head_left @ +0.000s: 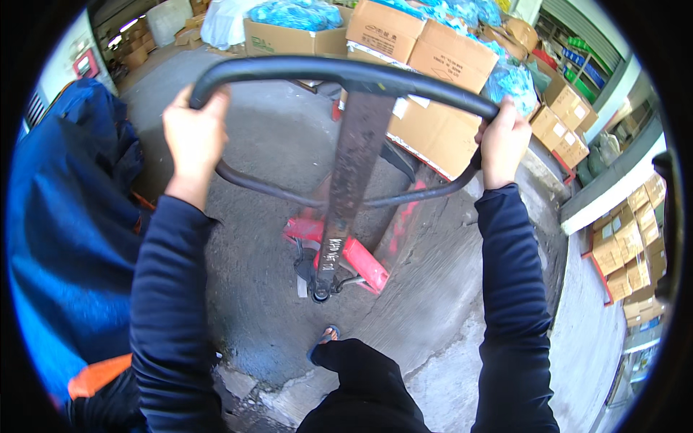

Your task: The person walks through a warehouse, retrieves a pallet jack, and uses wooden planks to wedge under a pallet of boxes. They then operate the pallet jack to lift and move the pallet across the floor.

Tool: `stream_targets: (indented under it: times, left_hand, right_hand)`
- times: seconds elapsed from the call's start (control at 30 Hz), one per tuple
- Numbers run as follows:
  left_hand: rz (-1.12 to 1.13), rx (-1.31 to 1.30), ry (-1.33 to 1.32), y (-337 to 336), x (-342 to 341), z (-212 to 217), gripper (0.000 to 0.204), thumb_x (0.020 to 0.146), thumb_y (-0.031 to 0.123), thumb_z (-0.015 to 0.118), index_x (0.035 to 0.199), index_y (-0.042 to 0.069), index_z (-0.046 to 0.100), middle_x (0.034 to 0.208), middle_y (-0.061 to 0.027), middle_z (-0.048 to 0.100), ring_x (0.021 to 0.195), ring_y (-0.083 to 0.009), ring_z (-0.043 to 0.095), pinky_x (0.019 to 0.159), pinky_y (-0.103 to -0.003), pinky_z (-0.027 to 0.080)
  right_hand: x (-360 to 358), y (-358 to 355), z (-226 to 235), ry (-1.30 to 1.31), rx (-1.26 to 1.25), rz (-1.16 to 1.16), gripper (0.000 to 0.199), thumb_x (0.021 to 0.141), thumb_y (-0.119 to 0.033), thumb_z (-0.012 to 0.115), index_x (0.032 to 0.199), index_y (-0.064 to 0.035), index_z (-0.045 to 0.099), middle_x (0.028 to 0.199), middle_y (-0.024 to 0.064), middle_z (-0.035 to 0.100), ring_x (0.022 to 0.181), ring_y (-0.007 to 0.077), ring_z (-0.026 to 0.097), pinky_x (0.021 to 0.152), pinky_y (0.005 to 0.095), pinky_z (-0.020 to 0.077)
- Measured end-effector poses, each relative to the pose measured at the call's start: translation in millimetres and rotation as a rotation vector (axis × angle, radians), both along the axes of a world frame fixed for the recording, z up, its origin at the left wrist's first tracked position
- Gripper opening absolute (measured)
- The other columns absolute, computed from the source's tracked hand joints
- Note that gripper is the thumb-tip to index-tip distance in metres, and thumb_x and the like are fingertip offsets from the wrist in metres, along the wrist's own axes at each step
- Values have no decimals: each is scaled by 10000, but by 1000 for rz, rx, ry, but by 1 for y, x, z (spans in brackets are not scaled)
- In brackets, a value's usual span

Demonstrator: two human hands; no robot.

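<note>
Navy-sleeved left hand (193,133) and right hand (505,141) curl tightly around opposite ends of a looped black handle (289,66), its metal shaft (355,155) running down to a red pallet jack (367,265) on concrete floor (447,325), cardboard boxes (453,54) beyond, blue tarpaulin (68,216) leftward.

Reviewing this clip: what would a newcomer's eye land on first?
Probably the black looped handle spanning the upper middle, gripped at its sides by the left hand and right hand. Next, the red pallet jack base near the picture's centre. Then the large dark blue cover along the left edge and bright blue plastic atop cartons at the top.
</note>
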State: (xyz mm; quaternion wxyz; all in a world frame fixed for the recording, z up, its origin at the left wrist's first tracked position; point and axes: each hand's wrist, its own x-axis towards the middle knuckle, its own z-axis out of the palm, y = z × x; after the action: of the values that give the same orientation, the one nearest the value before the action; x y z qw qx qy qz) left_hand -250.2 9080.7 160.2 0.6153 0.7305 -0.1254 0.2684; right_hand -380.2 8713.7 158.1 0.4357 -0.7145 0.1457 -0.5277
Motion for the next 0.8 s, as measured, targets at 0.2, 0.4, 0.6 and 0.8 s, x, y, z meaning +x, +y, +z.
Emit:
stream_targets:
  times: [0.2,0.4,0.6,0.8]
  left_hand:
    - [-162,53,-32,-89,183,5,289,829,256,723,735,12,600,518,-31,537,426,-114,524,435,-290,417]
    - [-263,200,13,-225,291,10,281,824,257,698,737,1,623,517,-57,575,429,-145,563,462,-308,453]
    - [-320,384,-194,-343,407,3,349,840,344,657,725,16,632,514,-59,583,475,-167,587,530,-318,471]
    - [-531,177,-106,-454,505,11,359,841,328,703,712,5,616,537,-35,559,464,-135,549,497,-302,435]
  right_hand:
    - [85,-17,17,12,37,-264,528,973,-355,486,617,27,561,488,77,517,458,147,492,490,333,401]
    - [127,-103,8,126,-81,-602,544,971,-373,488,657,60,590,527,187,528,500,259,515,574,411,435]
    - [190,-199,9,137,-193,-688,527,970,-348,441,706,76,610,724,298,625,714,460,641,687,496,491]
    - [257,-269,38,197,-173,-620,392,994,-217,406,723,2,586,571,195,579,496,326,589,461,439,444]
